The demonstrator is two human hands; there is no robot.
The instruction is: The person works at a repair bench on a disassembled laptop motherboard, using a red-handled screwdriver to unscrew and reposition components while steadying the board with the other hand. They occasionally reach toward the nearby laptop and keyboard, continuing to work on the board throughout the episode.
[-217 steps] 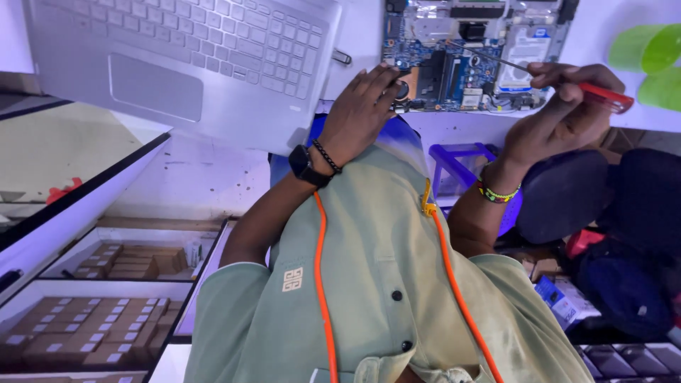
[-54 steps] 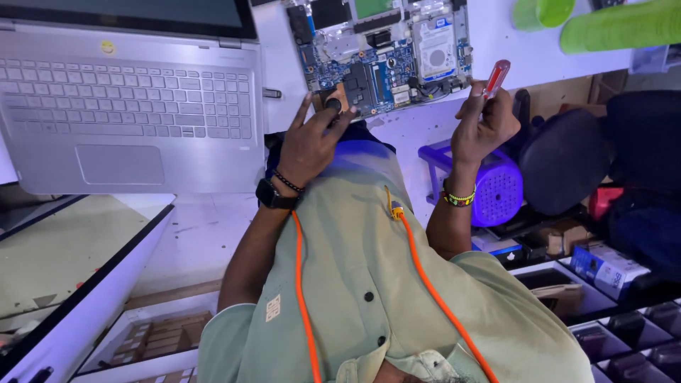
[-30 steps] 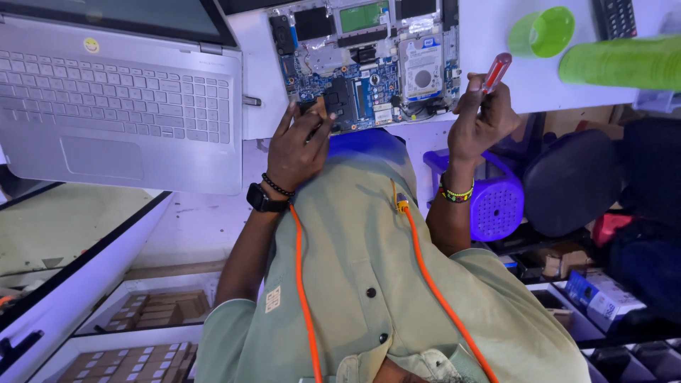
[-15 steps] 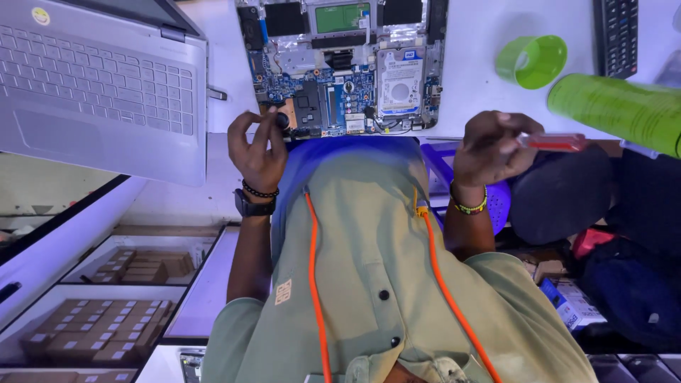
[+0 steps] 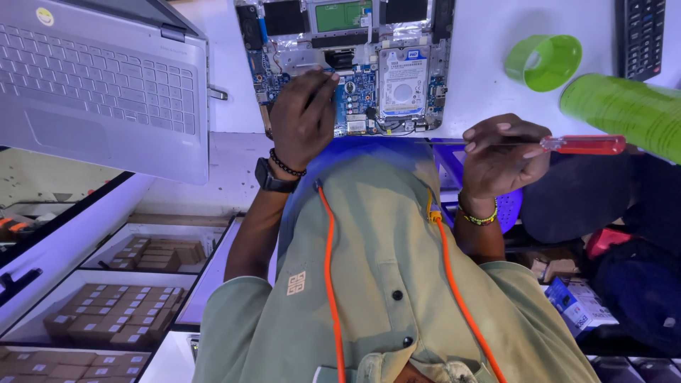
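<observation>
— What has moved since half a second ago?

— Left hand has slid further up onto the opened laptop base at top centre; before, it sat at the board's lower left edge. The right hand has stayed just below the table edge, the tool still level.

— How do the fingers stand?

— On the left hand they are bent and bunched, tips pressed down on the blue circuit board; whether they pinch anything I cannot tell. On the right hand the fingers are closed on a screwdriver, its red handle pointing to the right of the frame, its thin shaft running left under the fingertips.

— And just beside the left hand?

— A silver hard drive sits in the base, right of the fingers. A black watch and a bead bracelet ring that wrist; a green and yellow bracelet rings the other.

— Further out?

— A silver laptop fills the upper left, overhanging the table. A green cup lies at upper right, a green bottle below it, near the red handle. A dark keyboard shows in the top right corner. Boxes of brown parts fill the lower left.
</observation>
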